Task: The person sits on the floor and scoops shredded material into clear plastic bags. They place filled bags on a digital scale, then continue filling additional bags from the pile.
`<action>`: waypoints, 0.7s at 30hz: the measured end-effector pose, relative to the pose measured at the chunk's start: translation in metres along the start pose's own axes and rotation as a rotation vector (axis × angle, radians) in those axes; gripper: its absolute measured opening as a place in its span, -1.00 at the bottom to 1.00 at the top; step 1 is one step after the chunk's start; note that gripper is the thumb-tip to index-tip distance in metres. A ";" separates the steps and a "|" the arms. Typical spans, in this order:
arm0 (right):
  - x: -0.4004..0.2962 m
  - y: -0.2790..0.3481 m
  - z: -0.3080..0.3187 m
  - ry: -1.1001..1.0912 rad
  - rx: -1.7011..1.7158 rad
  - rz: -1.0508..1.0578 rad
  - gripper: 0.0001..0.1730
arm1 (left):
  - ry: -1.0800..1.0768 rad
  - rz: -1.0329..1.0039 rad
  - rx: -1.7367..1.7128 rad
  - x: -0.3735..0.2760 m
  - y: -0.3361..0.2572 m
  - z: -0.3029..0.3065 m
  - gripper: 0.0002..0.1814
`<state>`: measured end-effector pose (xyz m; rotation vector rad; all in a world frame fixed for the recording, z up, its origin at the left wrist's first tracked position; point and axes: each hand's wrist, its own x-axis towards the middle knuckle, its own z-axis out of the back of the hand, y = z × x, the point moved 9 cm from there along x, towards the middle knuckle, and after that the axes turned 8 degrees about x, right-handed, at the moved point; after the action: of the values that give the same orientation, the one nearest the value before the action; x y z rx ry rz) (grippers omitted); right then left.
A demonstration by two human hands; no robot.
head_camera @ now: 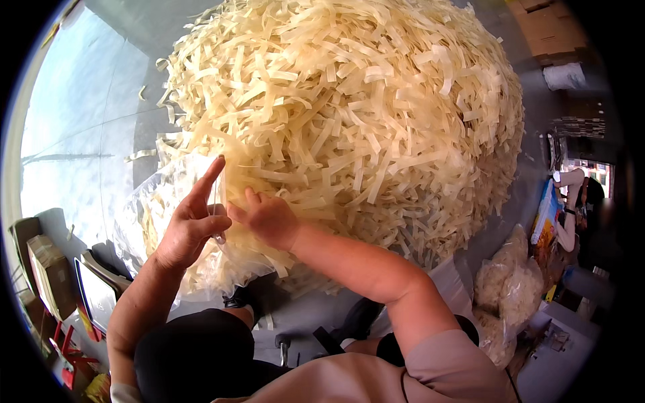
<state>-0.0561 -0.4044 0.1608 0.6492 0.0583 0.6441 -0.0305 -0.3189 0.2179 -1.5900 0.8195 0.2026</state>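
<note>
A large heap of pale yellow, flat, dry strips (347, 131) lies on the floor in front of me. At its lower left, a clear plastic bag (164, 181) holds more of these strips. My left hand (194, 221) is at the bag's mouth, index finger extended and thumb apart, with the film's edge at its fingers. Close to its right is my right hand (269, 219), over the near edge of the heap by the bag opening. Its fingers are partly curled and blurred; whether strips are in them cannot be told.
Filled clear bags (514, 282) stand at the right, near a grey surface (559, 352). A person (574, 201) is farther off there. Cardboard (549, 30) lies at upper right. On the left are a cardboard box (53, 277), a white-topped scale-like device (95, 292) and a red frame (70, 355).
</note>
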 end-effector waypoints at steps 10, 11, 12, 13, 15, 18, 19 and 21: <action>0.023 0.093 -0.009 0.479 1.013 0.009 -0.33 | 0.068 -0.073 0.012 -0.021 -0.031 -0.012 0.00; 0.005 0.071 -0.027 0.227 1.244 0.055 -0.35 | 0.065 -0.068 0.022 -0.018 -0.029 -0.014 0.00; 0.017 0.058 0.015 0.482 0.821 -0.001 -0.46 | 0.029 -0.059 0.026 -0.022 -0.026 -0.007 0.00; 0.004 0.012 0.048 0.072 0.790 -0.060 -0.59 | 0.010 -0.056 0.036 -0.024 -0.027 -0.006 -0.01; -0.032 -0.062 0.084 -0.053 0.407 -0.261 -0.50 | -0.026 -0.070 0.045 -0.029 -0.025 0.003 -0.01; -0.103 -0.161 0.103 0.289 -0.454 -0.515 0.02 | -0.052 -0.081 0.023 -0.026 -0.023 0.008 -0.04; -0.124 -0.187 0.101 0.358 -0.591 -0.552 0.10 | -0.066 -0.083 0.013 -0.024 -0.022 0.009 -0.04; -0.131 -0.213 0.104 0.449 -0.731 -0.554 0.12 | -0.093 -0.092 -0.003 -0.020 -0.019 0.012 -0.06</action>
<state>-0.0210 -0.6662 0.1017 -0.2319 0.3877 0.2236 -0.0296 -0.3002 0.2419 -1.6048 0.6732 0.2102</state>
